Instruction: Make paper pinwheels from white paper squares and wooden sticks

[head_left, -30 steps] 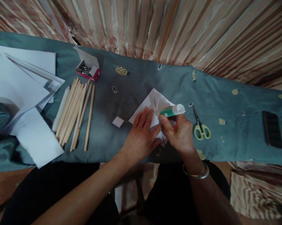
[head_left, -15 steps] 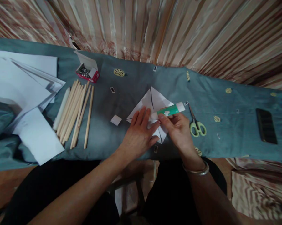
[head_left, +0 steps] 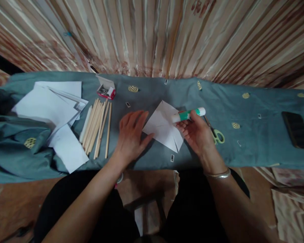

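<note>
A square of white paper point(head_left: 160, 125) with slits cut in from its corners lies flat on the cloth, turned like a diamond. To its right, my right hand point(head_left: 198, 135) grips a green and white glue stick point(head_left: 184, 116) held over the paper's right corner. My left hand point(head_left: 131, 135) is palm down just left of the paper, fingers apart and somewhat bent, with the thumb reaching toward the paper's edge. The small white piece seen there before is hidden, apparently beneath that hand. Scissors with green handles point(head_left: 219, 136) lie beyond my right hand, partly covered by it.
Wooden sticks point(head_left: 94, 125) and a white stick point(head_left: 86, 124) lie to the left, near a red box of metal pins or clips point(head_left: 110, 92). Farther left are loose white sheets point(head_left: 50, 104). A dark phone point(head_left: 297, 130) rests at the right. A curtain point(head_left: 141, 37) hangs behind.
My left hand has come off the paper and shifted left, over where the small white piece was. My right hand has moved slightly right with the glue stick. The view has shifted.
</note>
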Demonstrator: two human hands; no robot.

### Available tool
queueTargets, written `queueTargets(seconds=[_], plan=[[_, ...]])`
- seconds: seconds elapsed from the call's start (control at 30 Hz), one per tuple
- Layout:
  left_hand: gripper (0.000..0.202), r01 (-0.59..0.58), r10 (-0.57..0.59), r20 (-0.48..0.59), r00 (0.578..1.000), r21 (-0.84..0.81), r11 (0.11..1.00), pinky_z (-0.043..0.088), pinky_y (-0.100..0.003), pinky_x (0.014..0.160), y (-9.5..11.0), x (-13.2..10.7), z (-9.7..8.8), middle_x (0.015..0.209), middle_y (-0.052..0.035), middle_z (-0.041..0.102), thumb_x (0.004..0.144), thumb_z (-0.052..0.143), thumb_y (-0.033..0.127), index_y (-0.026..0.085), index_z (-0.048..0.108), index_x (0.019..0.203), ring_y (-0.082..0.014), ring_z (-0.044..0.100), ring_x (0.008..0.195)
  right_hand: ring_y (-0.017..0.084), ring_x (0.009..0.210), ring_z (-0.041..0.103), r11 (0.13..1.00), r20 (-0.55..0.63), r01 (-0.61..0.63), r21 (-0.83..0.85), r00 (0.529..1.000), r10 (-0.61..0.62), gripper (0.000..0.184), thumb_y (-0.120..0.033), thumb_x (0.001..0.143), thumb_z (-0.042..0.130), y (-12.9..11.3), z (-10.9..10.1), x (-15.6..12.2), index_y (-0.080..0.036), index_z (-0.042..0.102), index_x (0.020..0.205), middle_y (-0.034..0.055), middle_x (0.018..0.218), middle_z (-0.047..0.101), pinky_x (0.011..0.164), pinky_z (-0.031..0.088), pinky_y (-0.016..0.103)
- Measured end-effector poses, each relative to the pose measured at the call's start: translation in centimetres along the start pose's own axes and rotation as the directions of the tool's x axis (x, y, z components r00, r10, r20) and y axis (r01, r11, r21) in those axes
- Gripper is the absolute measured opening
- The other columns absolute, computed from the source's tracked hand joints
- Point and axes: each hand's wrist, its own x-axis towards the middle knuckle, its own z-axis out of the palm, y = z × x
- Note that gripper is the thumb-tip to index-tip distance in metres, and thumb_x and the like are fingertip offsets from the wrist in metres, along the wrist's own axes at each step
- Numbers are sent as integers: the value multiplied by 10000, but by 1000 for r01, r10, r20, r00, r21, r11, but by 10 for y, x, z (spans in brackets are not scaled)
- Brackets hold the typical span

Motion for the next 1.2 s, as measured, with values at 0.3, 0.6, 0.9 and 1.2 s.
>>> queueTargets(seconds=[0.3,0.6,0.9,1.2], plan=[[392,158,-148,187,971,-42,987,491,-503,1006,-33,-12,-28,1208,-100,673,790,648,208,192,673,1181,-297,585,1152,54,576,592,991,67,-105,-82,992,111,305,-409,641,868,5,19,-9,-194,777,838,-19,742,714,520,519,144],[298,330,-293,154,944,-419,846,555,-282,670,-14,-10,-16,915,-48,747,816,702,396,182,727,1022,-169,683,731,132,711,715,981,134,-189,-35,972,192,350,-357,538,922,12,25,-14,-183,717,762,-2,795,751,709,629,253],[317,251,-225,112,968,-452,856,547,-280,665,-7,-7,-11,909,-50,751,815,728,407,194,741,1049,-166,679,726,124,717,712,983,151,-177,-55,971,183,364,-331,518,934,16,29,-18,-180,703,756,-19,754,737,721,630,251],[297,228,-194,122,973,-422,877,562,-296,702,-3,-4,-14,951,-63,756,831,716,386,190,732,1054,-181,696,781,127,711,705,986,138,-141,-94,979,153,382,-354,523,929,19,29,-18,-188,690,771,-35,722,707,702,624,260]])
